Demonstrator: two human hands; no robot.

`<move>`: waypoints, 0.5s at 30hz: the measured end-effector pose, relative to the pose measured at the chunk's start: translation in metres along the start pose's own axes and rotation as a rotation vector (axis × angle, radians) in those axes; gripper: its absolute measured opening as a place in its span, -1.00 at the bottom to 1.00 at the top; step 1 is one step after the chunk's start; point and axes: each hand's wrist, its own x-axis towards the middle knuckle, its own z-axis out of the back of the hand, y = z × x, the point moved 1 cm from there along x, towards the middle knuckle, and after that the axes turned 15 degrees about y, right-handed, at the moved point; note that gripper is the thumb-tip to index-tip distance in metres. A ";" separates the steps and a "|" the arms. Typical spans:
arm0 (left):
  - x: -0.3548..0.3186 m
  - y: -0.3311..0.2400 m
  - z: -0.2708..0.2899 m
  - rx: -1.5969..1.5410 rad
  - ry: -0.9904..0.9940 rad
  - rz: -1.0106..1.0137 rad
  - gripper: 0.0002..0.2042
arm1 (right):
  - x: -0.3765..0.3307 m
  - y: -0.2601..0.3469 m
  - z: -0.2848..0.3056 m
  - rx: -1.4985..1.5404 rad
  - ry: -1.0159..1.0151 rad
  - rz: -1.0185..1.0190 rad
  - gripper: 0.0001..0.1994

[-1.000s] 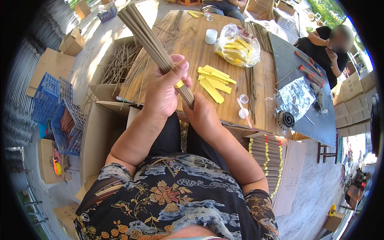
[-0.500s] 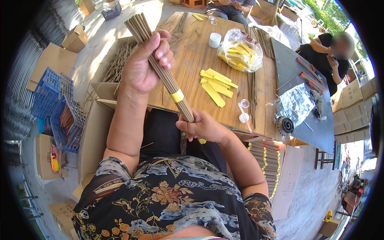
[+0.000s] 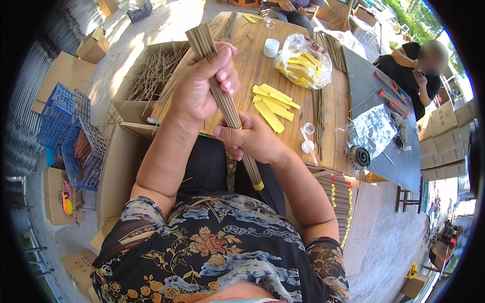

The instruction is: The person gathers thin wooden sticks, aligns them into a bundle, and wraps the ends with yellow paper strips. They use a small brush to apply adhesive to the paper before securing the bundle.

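Observation:
My left hand (image 3: 206,83) is closed round the upper part of a bundle of thin brown incense sticks (image 3: 226,107), held slanting over my lap. My right hand (image 3: 252,137) grips the same bundle lower down, around its middle. A yellow band (image 3: 258,186) wraps the bundle's lower end, below my right hand. A sliver of yellow shows beside the right fingers; the rest there is hidden. Beyond my right hand, several yellow paper strips (image 3: 273,107) lie on the wooden table (image 3: 237,60).
A clear bag of yellow strips (image 3: 304,63) and a white tub (image 3: 271,48) stand farther back. Loose sticks fill a cardboard box (image 3: 132,108) at left. Banded bundles (image 3: 342,202) sit below the table at right. Two people sit across; crumpled foil (image 3: 374,130) lies on the dark table.
Both hands have shifted the bundle, its top moving right and slightly down. My right hand has moved up along it, covering the middle band and exposing the lower end.

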 end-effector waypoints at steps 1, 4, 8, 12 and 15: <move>0.002 -0.002 0.001 0.055 -0.096 -0.023 -0.83 | 0.001 -0.002 0.000 -0.037 -0.001 -0.017 -0.81; 0.009 -0.011 0.008 0.174 -0.329 -0.116 -0.84 | 0.006 -0.010 0.002 -0.680 -0.387 0.055 -0.82; 0.012 -0.014 0.004 0.226 -0.425 -0.109 -0.83 | 0.007 -0.015 -0.004 -0.716 -0.455 0.050 -0.81; 0.013 -0.026 0.014 0.056 -0.145 -0.015 -0.83 | -0.001 -0.011 -0.011 -0.328 -0.245 -0.046 -0.78; 0.016 -0.018 0.006 0.299 -0.481 -0.080 -0.83 | 0.008 -0.026 0.000 -0.928 -0.607 0.079 -0.81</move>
